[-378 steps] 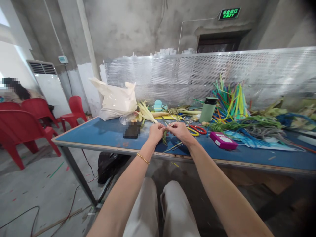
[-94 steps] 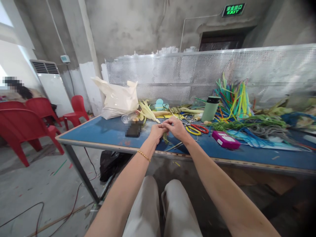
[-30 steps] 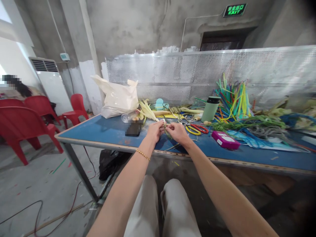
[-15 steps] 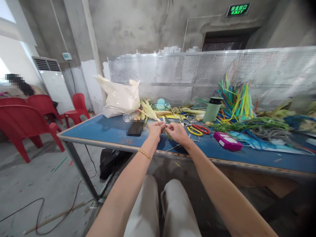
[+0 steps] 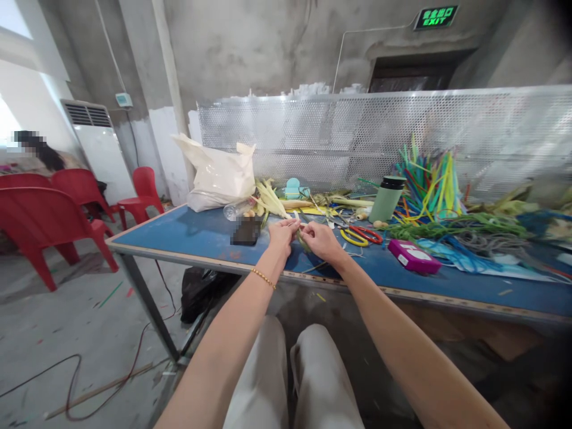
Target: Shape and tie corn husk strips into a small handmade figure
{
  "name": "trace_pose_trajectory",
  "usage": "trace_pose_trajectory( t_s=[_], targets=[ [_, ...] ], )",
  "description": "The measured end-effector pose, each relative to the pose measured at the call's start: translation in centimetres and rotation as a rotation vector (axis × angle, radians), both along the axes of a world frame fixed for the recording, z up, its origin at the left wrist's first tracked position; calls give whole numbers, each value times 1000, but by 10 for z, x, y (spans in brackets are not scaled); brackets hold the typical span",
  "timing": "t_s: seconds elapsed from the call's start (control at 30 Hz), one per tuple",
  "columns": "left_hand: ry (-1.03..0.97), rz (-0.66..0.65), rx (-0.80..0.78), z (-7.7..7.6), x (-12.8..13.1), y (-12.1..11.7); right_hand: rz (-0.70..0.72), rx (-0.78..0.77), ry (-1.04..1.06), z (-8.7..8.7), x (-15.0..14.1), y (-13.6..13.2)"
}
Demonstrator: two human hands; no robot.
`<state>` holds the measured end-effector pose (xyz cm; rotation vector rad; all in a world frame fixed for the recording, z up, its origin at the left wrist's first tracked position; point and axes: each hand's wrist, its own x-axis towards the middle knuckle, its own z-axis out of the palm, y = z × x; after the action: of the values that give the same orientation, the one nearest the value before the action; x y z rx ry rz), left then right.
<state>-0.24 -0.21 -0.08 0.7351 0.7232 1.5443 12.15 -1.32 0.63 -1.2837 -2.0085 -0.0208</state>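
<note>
Over the front of the blue table (image 5: pixel 214 244), my left hand (image 5: pixel 282 231) and my right hand (image 5: pixel 319 239) almost meet, fingers pinched. Between them is a small pale strip (image 5: pixel 296 217), possibly corn husk; a greenish part hangs below the fingertips (image 5: pixel 304 243). Most of it is hidden by my fingers. Pale corn husks (image 5: pixel 270 198) lie just beyond my left hand. Scissors with yellow handles (image 5: pixel 354 238) and a pair with red handles (image 5: pixel 367 235) rest to the right of my right hand.
A dark phone-like slab (image 5: pixel 245 231) lies left of my hands, before a cream plastic bag (image 5: pixel 223 176). Rightward stand a green bottle (image 5: pixel 385 201), a purple box (image 5: pixel 413 256) and bundled coloured strips (image 5: pixel 440 185). A perforated metal panel (image 5: pixel 313 137) runs behind. Red chairs (image 5: pixel 49 226) are at left.
The view has shifted very slightly. Both hands stay pinched together at the same spot, with only a small shift of the fingers.
</note>
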Motion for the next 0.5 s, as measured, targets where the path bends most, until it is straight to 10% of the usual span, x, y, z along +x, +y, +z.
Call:
trace_pose_trajectory(
  t_s=[0.5],
  targets=[
    [10, -138, 35, 2, 2, -5, 89, -176, 632, 0, 14, 0]
  ],
)
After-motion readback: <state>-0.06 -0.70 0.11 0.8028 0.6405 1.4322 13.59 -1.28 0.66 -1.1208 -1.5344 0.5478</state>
